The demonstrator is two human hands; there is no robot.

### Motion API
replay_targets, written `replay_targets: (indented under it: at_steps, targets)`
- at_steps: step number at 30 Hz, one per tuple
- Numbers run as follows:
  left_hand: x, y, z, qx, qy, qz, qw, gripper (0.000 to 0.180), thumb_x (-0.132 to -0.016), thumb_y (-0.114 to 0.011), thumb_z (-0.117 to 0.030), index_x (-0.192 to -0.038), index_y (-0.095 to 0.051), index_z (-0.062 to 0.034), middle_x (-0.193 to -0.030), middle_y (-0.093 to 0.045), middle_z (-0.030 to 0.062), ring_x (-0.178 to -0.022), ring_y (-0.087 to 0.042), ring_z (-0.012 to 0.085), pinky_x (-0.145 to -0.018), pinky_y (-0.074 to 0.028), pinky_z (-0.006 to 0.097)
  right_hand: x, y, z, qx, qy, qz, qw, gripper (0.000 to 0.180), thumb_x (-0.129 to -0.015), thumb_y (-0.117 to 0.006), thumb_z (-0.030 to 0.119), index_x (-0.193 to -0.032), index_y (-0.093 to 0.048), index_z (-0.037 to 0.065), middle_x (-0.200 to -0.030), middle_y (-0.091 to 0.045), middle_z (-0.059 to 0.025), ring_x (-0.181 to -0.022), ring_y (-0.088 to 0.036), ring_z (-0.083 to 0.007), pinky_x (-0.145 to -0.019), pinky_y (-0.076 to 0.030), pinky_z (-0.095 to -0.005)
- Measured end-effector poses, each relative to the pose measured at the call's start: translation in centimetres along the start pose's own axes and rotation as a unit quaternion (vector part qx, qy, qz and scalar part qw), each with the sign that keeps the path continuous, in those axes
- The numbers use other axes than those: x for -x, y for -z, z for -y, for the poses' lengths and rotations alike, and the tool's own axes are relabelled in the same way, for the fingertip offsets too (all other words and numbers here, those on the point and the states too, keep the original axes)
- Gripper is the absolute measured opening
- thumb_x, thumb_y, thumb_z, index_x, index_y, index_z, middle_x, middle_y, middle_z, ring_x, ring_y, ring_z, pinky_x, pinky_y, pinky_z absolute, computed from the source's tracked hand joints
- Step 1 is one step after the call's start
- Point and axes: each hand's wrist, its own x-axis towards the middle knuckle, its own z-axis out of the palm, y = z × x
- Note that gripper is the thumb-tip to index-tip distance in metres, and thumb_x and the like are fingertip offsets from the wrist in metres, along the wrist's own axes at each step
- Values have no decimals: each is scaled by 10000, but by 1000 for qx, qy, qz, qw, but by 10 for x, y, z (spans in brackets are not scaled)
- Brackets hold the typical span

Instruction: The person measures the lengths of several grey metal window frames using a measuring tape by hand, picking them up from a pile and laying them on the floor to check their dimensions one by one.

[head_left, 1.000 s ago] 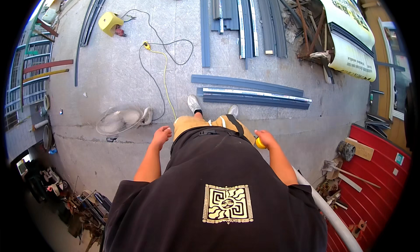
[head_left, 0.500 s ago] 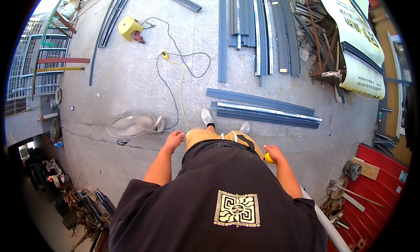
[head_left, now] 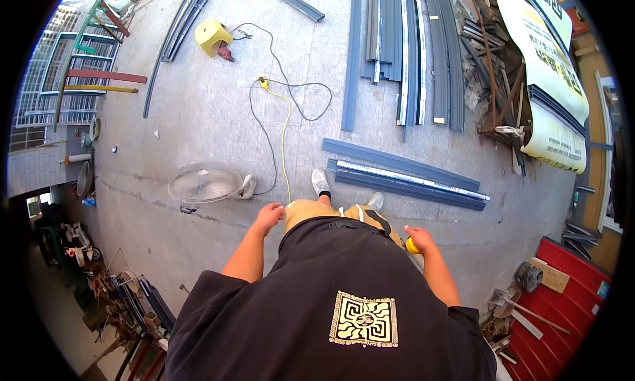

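My left hand (head_left: 270, 219) hangs beside my left thigh, its fingers loosely curled and nothing showing in them. On the other side, my right hand (head_left: 420, 239) is closed around a small rounded yellow tape measure (head_left: 412, 246), held next to my right hip and partly hidden by the fingers. Ahead of my shoes, a bundle of dark blue-grey metal profiles (head_left: 410, 183) lies slantwise on the floor, one strip with white printed film. A single long profile (head_left: 397, 161) lies just beyond it. Neither hand touches them.
A fan (head_left: 205, 184) lies at the left, near a yellow extension lead (head_left: 284, 136) and dark cable. A yellow stool (head_left: 211, 37) stands farther off. Long profiles (head_left: 350, 63) fill the far middle; scrap and a printed sheet (head_left: 549, 70) are at right. Red panels (head_left: 562, 301) stand lower right.
The view has turned slightly, so the floor and the things on it sit a little farther right and lower. Both hands stay low beside my body; the right one keeps the tape measure.
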Motion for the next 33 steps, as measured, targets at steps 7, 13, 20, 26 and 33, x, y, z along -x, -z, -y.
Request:
replay_targets:
  at_steps: [7,13,20,26,33]
  targets:
    - [1,33,-1,33,-4,-30,999,480,-965,-619,-266,-1363,-555,-6,-1028,-685,31,-868,-622,118,-702,-480,264,0,-30,46,36,32,-24,999,581,-913,-667,495,-1122,-713,-44,-1120,-722,-204,-1038,-682,-310,-910,-513,-418]
    - [-3,37,-14,23,6,-14,1000,473,-986,-613,-258,-1383,-541,-11,-1021,-670,33,-849,-621,119,-676,-471,262,8,-36,68,4,22,11,1000,576,-928,-659,478,-1189,-684,-35,-1136,-710,-178,-1045,-661,-269,-919,-497,-390]
    - [-31,60,-28,-18,11,-8,1000,498,-994,-590,-325,-1421,-512,-80,-1163,-679,74,-1041,-648,188,-876,-503,345,2,-47,56,14,24,9,1000,560,-927,-658,488,-1162,-695,-19,-1108,-721,-151,-1021,-665,-245,-900,-503,-380]
    - [-38,60,-48,-10,-21,-42,999,492,-1007,-567,-329,-1429,-504,-85,-1171,-677,66,-1041,-646,188,-886,-502,348,-7,-47,31,52,37,-16,998,562,-897,-658,518,-1098,-728,-2,-1113,-727,-205,-1041,-688,-328,-904,-520,-430]
    - [-7,-25,-19,-22,-10,-6,1000,503,-1001,-576,-322,-1433,-500,-74,-1179,-674,74,-1048,-651,199,-912,-502,359,-16,-5,-41,14,45,-47,998,595,-889,-657,534,-1069,-725,-29,-1080,-727,-227,-1007,-694,-353,-886,-523,-442]
